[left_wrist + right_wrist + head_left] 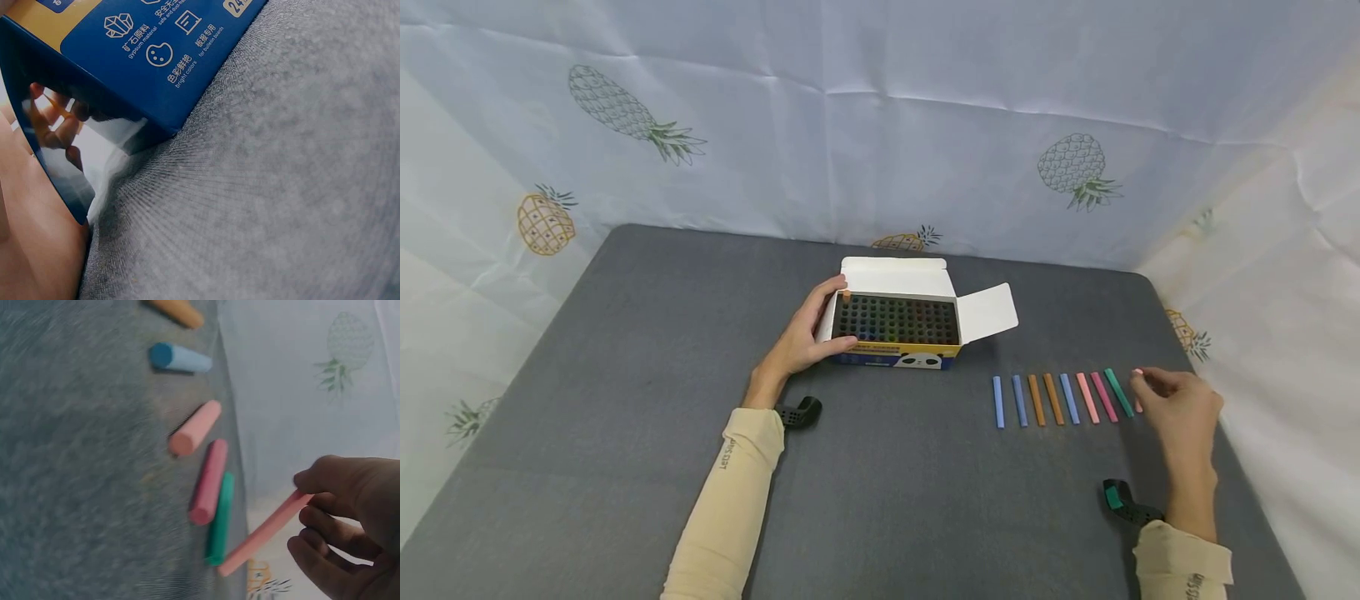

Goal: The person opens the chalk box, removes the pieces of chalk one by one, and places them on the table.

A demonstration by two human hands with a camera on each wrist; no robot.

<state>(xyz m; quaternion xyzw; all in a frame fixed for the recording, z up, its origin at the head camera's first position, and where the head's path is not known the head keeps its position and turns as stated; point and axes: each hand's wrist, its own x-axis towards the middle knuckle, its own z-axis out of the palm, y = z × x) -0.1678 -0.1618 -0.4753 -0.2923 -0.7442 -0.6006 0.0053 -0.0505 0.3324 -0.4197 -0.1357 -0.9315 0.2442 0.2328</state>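
Observation:
A blue and yellow chalk box with a panda on its front lies on the grey table, flaps folded out. My left hand grips its left end, thumb along the front edge and fingers at the back. Inside is a dark grid of holes, with an orange chalk stick at the back left corner. My right hand pinches a pink chalk stick by one end, at the right end of a row of chalk. Beside it lies a green chalk stick, then a magenta one.
Further left in the row are another pink chalk stick, a blue one, brown ones and more blue ones. A white side flap sticks out right of the box. Pineapple-print cloth hangs behind the table.

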